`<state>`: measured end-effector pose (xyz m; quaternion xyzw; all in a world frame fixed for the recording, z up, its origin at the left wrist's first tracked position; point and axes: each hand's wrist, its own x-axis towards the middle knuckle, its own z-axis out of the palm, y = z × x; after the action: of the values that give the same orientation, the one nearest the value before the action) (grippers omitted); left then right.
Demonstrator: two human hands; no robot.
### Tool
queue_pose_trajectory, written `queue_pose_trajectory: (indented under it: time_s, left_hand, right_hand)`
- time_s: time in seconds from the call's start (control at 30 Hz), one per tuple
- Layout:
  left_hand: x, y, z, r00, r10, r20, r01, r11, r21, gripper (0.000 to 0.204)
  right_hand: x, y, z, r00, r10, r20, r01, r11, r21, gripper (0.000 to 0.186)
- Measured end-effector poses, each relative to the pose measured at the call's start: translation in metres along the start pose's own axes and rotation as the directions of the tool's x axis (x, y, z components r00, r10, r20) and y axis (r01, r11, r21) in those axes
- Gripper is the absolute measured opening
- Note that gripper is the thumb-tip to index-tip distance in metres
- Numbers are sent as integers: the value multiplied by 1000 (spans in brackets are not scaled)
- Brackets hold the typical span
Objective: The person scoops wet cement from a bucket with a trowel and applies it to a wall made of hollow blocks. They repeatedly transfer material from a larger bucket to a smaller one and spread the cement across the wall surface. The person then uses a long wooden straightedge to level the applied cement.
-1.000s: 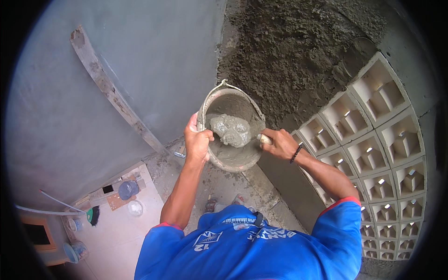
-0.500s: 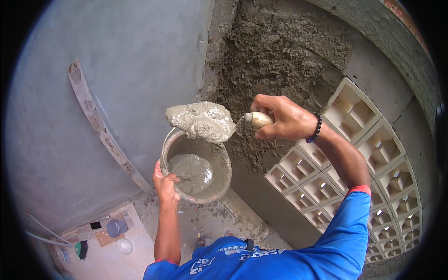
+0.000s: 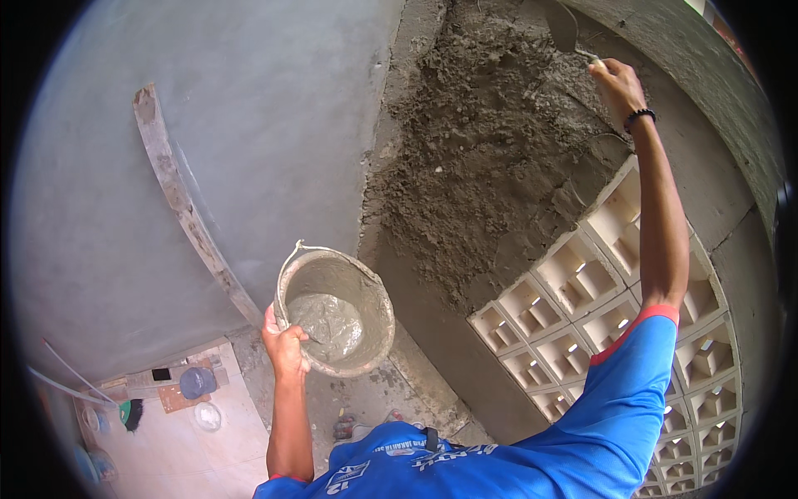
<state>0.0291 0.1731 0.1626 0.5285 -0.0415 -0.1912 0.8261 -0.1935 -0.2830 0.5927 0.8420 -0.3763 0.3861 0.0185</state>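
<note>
My left hand (image 3: 285,345) grips the left rim of a bucket (image 3: 378,333) and holds it up in front of me. Wet grey mortar (image 3: 328,324) lies in the bottom of it. With the arm stretched far up and to the right, my right hand (image 3: 619,87) is closed round the handle of a trowel (image 3: 565,29). Its blade is against the upper part of the wall, and no heap of mortar shows on it. Rough, dark mortar (image 3: 474,158) covers the wall below and left of the trowel.
Pale ventilation blocks (image 3: 573,287) fill the wall at the right, under my right arm. A wooden plank (image 3: 179,195) leans on the smooth grey wall (image 3: 274,108) at the left. On the floor at lower left are a blue-grey cap-like item (image 3: 198,382), a white container (image 3: 208,416) and a green brush (image 3: 130,414).
My right hand has swung the trowel from above the bucket up to the far right of the wall. The heaped mortar has left its blade. The bucket sits slightly lower and further left.
</note>
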Motion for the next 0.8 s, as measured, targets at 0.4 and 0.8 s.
queue_pose_trajectory:
  time_s: [0.4,0.8]
  left_hand:
    - [-20,-17,46,966,-55,254,27,993,113,70]
    - [-42,15,86,869,20,494,-163,955,247,68]
  right_hand:
    - [-265,-63,96,419,-403,814,426,879,215,23]
    - [-361,-75,175,363,-280,889,531,846,50,24]
